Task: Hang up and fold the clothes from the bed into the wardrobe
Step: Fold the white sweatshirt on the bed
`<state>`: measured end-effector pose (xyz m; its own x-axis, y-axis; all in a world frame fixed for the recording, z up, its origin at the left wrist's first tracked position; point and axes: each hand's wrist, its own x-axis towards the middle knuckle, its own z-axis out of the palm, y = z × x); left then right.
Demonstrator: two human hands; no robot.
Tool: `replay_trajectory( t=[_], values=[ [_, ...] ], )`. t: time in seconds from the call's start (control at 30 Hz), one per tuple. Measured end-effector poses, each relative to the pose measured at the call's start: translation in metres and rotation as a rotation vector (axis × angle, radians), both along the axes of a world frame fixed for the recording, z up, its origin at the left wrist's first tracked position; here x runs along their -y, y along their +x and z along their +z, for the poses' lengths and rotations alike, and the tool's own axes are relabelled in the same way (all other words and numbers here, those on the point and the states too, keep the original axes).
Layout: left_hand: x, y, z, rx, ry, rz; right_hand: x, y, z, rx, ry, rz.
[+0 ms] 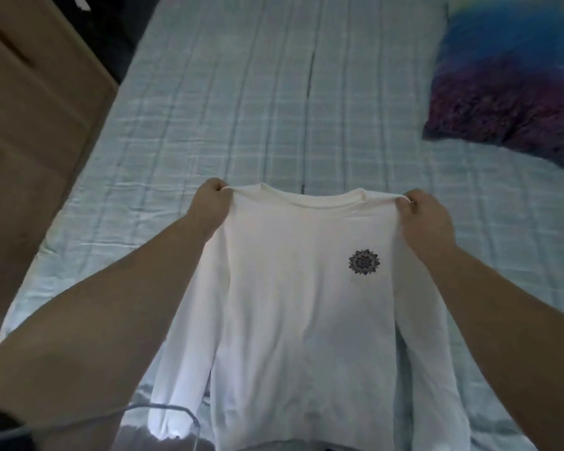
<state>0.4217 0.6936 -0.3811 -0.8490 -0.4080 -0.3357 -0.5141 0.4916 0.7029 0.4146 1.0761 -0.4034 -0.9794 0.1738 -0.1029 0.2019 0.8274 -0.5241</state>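
Nearest the camera, at the bottom edge, a thin grey curved line (pixel 163 409) crosses in front of the shirt's lower left sleeve. It is too blurred to tell whether it is a wire or a hanger.

Two bare forearms reach forward from the lower corners, holding one white long-sleeved shirt (pixel 306 304) spread out between them. Its hem is cut off by the bottom of the frame, and both sleeves hang down along the body of the shirt. The shirt is held over the near part of the bed; how much of it rests on the cover cannot be told.

One small dark star-shaped emblem (pixel 364 262) sits on the chest, on the right-hand side.

The left hand (pixel 214 203) has its fingers curled and pinches the shirt's left shoulder seam. The right hand (pixel 427 216) pinches the right shoulder the same way, so the neckline is stretched taut between them.

Beyond lies the bed (pixel 241 109), with a pale blue checked cover. One pillow (pixel 508 86), blue fading to purple, lies at the far right, partly cut off by the frame. A brown wooden panel (pixel 30 125) runs along the bed's left side.
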Motion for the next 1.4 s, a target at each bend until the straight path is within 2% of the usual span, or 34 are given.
replay_trajectory(
  t=[0.2,0.37,0.53,0.6,0.67,0.7,0.77,0.87,1.0,1.17,1.4],
  values=[
    [-0.003,-0.047,-0.124,0.081,-0.232,-0.089,0.009,-0.055,-0.113,0.021,0.136,0.001],
    [-0.002,-0.072,-0.212,0.044,-0.445,-0.209,0.011,-0.084,-0.196,0.021,0.301,-0.023],
    [0.007,-0.077,-0.263,-0.009,-0.567,-0.3,0.025,-0.089,-0.234,-0.042,0.42,-0.037],
    [0.006,-0.07,-0.269,-0.065,-0.602,-0.274,0.031,-0.081,-0.238,-0.134,0.363,-0.018],
    [-0.001,-0.061,-0.263,-0.206,-0.63,-0.275,0.037,-0.067,-0.234,-0.267,0.251,0.067],
    [-0.008,-0.054,-0.259,-0.292,-0.618,-0.319,0.041,-0.057,-0.232,-0.313,0.202,0.137],
    [-0.024,-0.037,-0.255,-0.368,-0.577,-0.495,0.051,-0.035,-0.229,-0.277,0.165,0.282],
    [-0.041,-0.031,-0.261,-0.205,-0.641,-0.706,0.064,-0.028,-0.23,-0.081,0.273,0.399],
    [-0.041,-0.047,-0.284,-0.022,-0.744,-0.758,0.062,-0.054,-0.245,0.095,0.418,0.41],
    [-0.035,-0.05,-0.297,-0.003,-0.77,-0.802,0.057,-0.063,-0.263,0.126,0.51,0.424],
    [-0.013,-0.057,-0.288,-0.061,-0.787,-0.978,0.052,-0.062,-0.255,0.155,0.495,0.461]
  ],
)
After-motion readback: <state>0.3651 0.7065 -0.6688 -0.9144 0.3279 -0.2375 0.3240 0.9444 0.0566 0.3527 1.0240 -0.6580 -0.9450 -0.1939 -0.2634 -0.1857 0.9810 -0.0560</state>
